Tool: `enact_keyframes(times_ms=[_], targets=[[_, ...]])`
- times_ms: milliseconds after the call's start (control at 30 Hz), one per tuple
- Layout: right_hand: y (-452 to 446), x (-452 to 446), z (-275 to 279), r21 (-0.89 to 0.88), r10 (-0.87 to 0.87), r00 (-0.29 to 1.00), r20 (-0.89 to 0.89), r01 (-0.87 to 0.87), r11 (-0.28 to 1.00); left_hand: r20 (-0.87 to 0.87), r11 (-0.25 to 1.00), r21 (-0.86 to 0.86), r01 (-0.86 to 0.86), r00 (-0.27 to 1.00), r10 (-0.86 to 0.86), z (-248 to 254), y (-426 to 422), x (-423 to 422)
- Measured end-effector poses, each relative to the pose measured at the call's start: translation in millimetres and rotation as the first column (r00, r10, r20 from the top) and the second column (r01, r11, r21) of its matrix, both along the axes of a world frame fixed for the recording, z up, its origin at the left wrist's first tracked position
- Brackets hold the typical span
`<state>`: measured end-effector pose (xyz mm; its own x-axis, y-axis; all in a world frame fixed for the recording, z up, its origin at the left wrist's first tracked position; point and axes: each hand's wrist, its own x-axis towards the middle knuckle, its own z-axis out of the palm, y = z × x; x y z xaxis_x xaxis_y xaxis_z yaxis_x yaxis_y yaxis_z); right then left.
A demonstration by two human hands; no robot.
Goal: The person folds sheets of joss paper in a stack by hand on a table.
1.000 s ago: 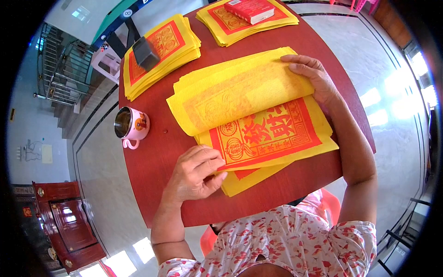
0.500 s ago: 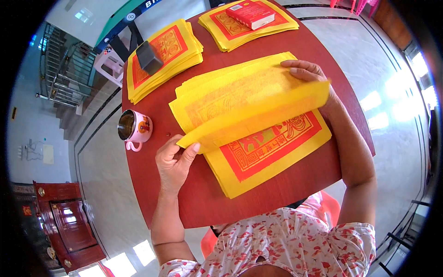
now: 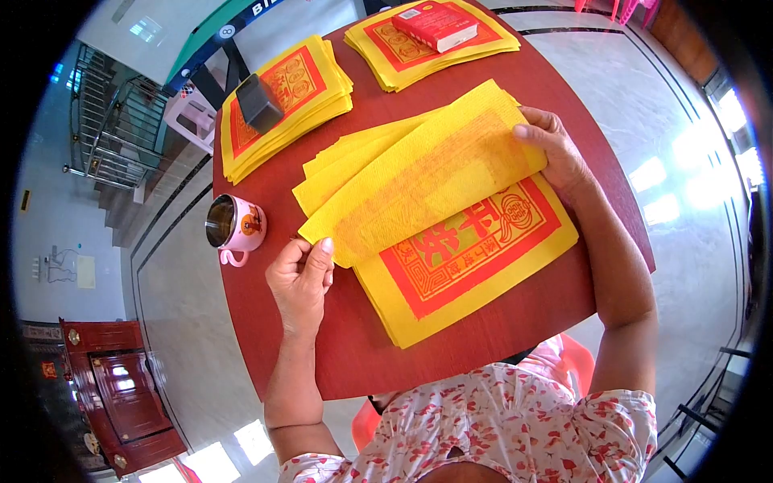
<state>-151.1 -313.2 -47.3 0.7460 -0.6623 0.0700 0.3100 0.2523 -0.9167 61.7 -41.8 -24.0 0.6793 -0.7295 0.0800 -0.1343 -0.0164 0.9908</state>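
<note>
A yellow paper sheet (image 3: 427,181) is folded back over the stack, its plain side up with faint red print showing through. My left hand (image 3: 302,278) pinches its near left corner between thumb and fingers. At the right end, my right hand (image 3: 555,149) grips the same sheet, thumb on top and fingers partly hidden behind it. Beneath lies a stack of yellow sheets (image 3: 483,278) with a red printed panel and gold characters. More folded-back yellow sheets (image 3: 338,161) fan out beyond the held one.
A pink mug (image 3: 245,225) with dark liquid stands at the table's left. Two more paper stacks lie at the far side, one under a dark block (image 3: 259,105), the other under a thick red book (image 3: 435,26). The red-brown table (image 3: 338,354) has a curved edge.
The held sheet has swung away from me and now lies flatter over the folded sheets. More of the printed panel beneath shows. Both hands keep their grip.
</note>
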Motion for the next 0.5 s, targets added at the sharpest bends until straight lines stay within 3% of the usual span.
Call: enact_keyframes(times_ms=[100, 200, 267, 300, 333, 400, 433, 500], targets=[[2, 1, 6, 0.066, -0.025, 0.998, -0.053, 0.028, 0.997, -0.014, 0.999, 0.018, -0.033, 0.999, 0.034, 2, 0, -2], [0, 0, 4, 0.116, -0.035, 0.996, -0.081, 0.045, 0.992, -0.076, 0.988, -0.125, -0.091, 0.994, 0.082, 2, 1, -3], [-2, 1, 2, 0.126, -0.047, 0.995, -0.088, 0.058, 0.990, 0.207, 0.981, -0.193, 0.005, 0.978, 0.036, -2, 10, -2], [-3, 2, 1, 0.128, -0.061, 0.994, -0.087, 0.072, 0.989, 0.357, 0.976, -0.176, 0.131, 0.932, -0.061, -4, 12, -1], [-4, 2, 0, 0.129, -0.075, 0.994, -0.085, 0.086, 0.988, 0.591, 0.962, -0.085, 0.261, 0.790, -0.162, -3, 14, 0], [-6, 2, -2, 0.127, -0.069, 0.995, -0.077, 0.078, 0.989, 0.689, 0.873, 0.047, 0.485, 0.617, -0.380, 3, 10, -11], [-7, 2, -3, 0.124, -0.060, 0.996, -0.067, 0.068, 0.990, 0.688, 0.873, 0.047, 0.485, 0.618, -0.380, 6, 7, -18], [-6, 2, -3, 0.119, -0.079, 0.994, -0.070, 0.087, 0.989, 0.711, 0.740, 0.219, 0.636, 0.416, -0.568, 9, 1, -30]])
